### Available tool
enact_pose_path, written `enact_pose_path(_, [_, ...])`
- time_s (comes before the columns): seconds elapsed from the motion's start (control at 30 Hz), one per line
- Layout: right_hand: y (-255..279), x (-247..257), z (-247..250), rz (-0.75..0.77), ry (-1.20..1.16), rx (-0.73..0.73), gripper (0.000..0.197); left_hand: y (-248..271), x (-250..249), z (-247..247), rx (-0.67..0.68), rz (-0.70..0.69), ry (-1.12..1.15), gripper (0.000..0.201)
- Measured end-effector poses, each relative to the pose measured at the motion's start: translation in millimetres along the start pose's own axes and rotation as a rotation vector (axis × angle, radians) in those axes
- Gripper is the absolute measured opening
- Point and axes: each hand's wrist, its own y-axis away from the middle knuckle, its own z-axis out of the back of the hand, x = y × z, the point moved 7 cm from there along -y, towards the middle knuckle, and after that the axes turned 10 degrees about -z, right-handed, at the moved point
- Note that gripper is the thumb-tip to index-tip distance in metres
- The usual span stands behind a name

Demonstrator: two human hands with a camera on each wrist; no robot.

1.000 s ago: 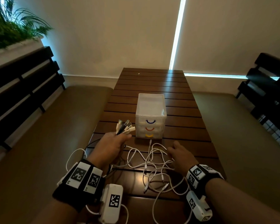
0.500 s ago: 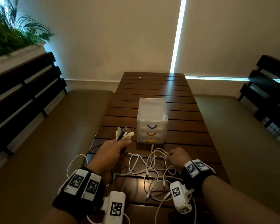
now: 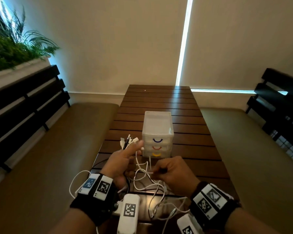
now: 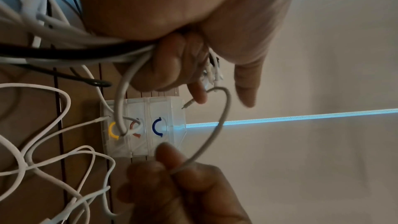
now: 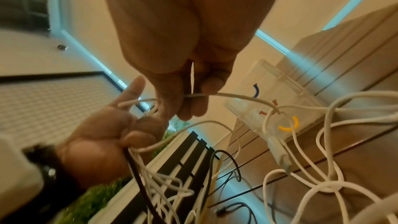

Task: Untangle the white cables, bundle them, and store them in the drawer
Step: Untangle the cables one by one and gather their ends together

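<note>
My left hand (image 3: 123,159) is clamped on a bunch of thin, round white cables (image 3: 142,179) plus one black cable (image 5: 140,181), its forefinger stretched out straight. Their plug ends (image 3: 128,141) fan out past my knuckles toward 11 o'clock. My right hand (image 3: 173,174) pinches a single white strand between thumb and forefinger; that strand arcs over to my left hand. The rest of the cables hang in loose, crossing loops onto the counter (image 3: 189,142), dark wood slats running crosswise, and trail back toward 6 o'clock between my wrists. At 12 o'clock from my hands, just beyond them, stands the small drawer unit (image 3: 157,132): a boxy, translucent plastic tower of three closed drawers with curved handles, blue on top, red in the middle, yellow at the bottom, fronts facing me. Beyond the unit the slats run bare to the counter's far edge. Padded benches (image 3: 61,149) flank both long edges.
</note>
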Motion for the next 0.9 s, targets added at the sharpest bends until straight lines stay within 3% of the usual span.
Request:
enact_pose_path(0.1, [4.7, 4.2, -12.0, 0.088, 0.192, 0.050, 0.010, 1.4, -2.5, 3.4, -0.020, -0.054, 0.013, 0.014])
enact_pose_path(0.23, [4.2, 2.9, -18.0, 0.133, 0.364, 0.058, 0.020, 0.5, 0.4, 13.2, -0.010, -0.065, 0.047, 0.020])
enact_pose_path(0.33, [3.1, 7.0, -19.5, 0.142, 0.384, 0.065, 0.009, -1.0, 1.9, 15.9, 0.003, -0.075, 0.014, 0.026])
enact_pose_path(0.53, [2.1, -7.7, -16.0, -0.032, 0.308, 0.179, 0.004, -5.8, -9.9, 18.5, -0.029, -0.163, 0.117, 0.025])
enact_pose_path(0.6, [0.0, -23.4, -10.2, -0.102, 0.263, 0.214, 0.014, -5.3, -20.2, 23.1, -0.036, -0.211, 0.227, 0.035])
enact_pose_path(0.77, [-13.1, -60.8, 12.1, -0.216, 0.330, 0.170, 0.017, 9.6, -64.7, 36.4, -0.045, -0.390, 0.369, 0.040])
enact_pose_path(0.83, [-19.2, -67.6, 24.0, -0.261, 0.325, 0.119, 0.017, 14.3, -90.0, 51.4, -0.072, -0.472, 0.330, 0.045])
enact_pose_path(0.9, [-25.5, -58.4, 38.0, -0.251, 0.288, 0.026, 0.019, 25.6, -118.3, 70.3, -0.229, -0.630, 0.033, 0.047])
